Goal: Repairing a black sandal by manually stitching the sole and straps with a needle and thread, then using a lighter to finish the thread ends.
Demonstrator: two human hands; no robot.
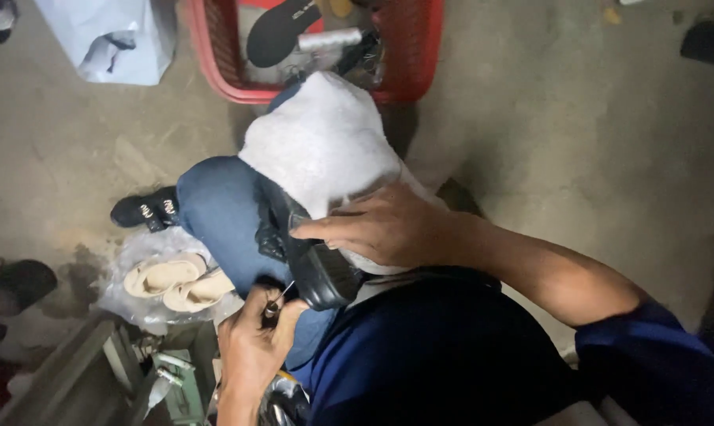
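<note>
- Black shoe [314, 264] lies across the person's lap on the blue-trousered knee [219, 209], sole end toward the body, pressed against a white cloth bundle [325, 142].
- Right hand [392, 229] lies over the shoe's upper, fingers [325, 229] curled and pressing it down, thumb side toward the cloth.
- Left hand [254, 347] sits just below the shoe's sole end, fingers clenched around a thin metal needle-like tool [282, 296]; its tip is at the sole edge, contact too small to confirm.
- Red plastic basket [408, 55] stands on the concrete floor [578, 134] beyond the knee, holding a black insole [282, 30] and a grey roll [329, 39]; top edge cut off.
- Pair of beige shoes [175, 282] on clear plastic lies on the floor just left of the knee; a black sandal [145, 209] near them.
- White plastic bag [112, 35] at top left.
- Floor to the right of the arm is open.
- Bottom left is dark: greenish metal parts [168, 371] hard to make out. Shoe's toe end hidden by hand and cloth.
</note>
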